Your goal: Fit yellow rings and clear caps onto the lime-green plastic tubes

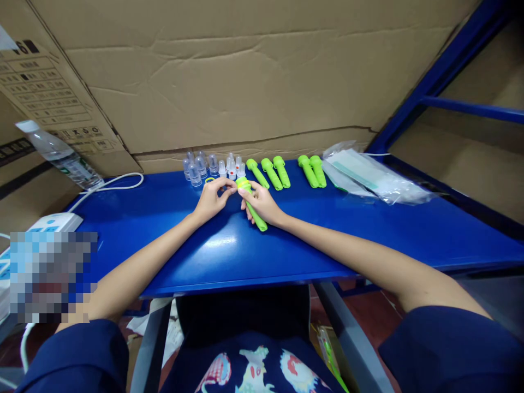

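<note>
My right hand (pixel 262 201) is wrapped round a lime-green flashlight (pixel 257 217), its wide head up and its handle slanting down toward me. A yellower band shows at the head. The thumb and fingertips of my left hand (pixel 213 197) pinch together right at the rim of that head; whatever lies between them is too small to make out. Just behind my left hand a yellow-green ring (pixel 210 179) lies on the blue table (pixel 229 256). Small white pieces with clear tips (pixel 232 168) stand behind both hands, and clear plastic caps (pixel 195 173) stand to their left.
More green flashlights (pixel 271 173) lie at the back, with a pair (pixel 311 171) farther right beside clear plastic bags (pixel 368 172). A water bottle (pixel 61 155) leans at the left, near a white cable and a power strip (pixel 61 221). Cardboard (pixel 245 82) walls the back.
</note>
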Tool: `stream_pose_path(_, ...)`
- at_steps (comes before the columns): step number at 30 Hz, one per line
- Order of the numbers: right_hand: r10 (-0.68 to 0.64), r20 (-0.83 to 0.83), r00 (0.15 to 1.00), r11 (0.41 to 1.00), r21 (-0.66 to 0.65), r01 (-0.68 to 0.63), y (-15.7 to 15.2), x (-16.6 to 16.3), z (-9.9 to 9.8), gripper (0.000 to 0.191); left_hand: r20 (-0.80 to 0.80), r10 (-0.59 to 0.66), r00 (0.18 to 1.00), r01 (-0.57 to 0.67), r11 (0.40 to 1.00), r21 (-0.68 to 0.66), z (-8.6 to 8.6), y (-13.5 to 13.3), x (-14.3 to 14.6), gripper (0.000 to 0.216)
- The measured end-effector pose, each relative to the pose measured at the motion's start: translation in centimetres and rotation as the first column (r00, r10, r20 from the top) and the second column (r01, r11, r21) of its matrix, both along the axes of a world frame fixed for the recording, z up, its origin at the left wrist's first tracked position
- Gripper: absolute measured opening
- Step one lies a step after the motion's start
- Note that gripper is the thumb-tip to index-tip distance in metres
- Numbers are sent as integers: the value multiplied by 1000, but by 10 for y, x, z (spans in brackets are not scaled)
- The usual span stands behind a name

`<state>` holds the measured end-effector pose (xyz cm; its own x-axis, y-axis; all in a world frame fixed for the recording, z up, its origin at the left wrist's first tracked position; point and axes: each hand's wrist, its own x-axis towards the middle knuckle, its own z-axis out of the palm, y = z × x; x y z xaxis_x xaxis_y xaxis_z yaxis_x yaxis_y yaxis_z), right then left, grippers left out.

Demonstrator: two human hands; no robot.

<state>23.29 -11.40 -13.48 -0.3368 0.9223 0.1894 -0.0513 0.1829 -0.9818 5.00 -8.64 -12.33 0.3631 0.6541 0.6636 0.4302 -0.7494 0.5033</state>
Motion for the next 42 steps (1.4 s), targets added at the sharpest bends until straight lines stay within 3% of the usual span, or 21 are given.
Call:
stream_pose_path(7, -39, -50, 998, 996, 84, 43, 8, -5, -3, 61, 120, 70, 990, -65, 997, -46, 4, -2, 6, 14)
stream_pose_path(14, -36, -78, 996, 992, 121, 45, 13, -3, -8, 37, 187, 57, 981, -39, 995, -96, 1, -5, 11, 20)
stream_pose_path(22, -42, -22, 999, 995, 94, 44, 11, 0, -5, 32, 177, -32, 984, 52, 993, -110, 1, -10, 11, 25)
stream_pose_path(35, -169, 131, 977, 957, 260, 131, 4, 4, -5, 63, 167, -74, 983, 75, 997, -2, 6, -20, 13, 31)
stream_pose_path(42, -243, 206, 948, 920, 359, 158, -1, 5, 1, 64, 125, -70, 990, 62, 996, 67, 7, -23, 16, 41)
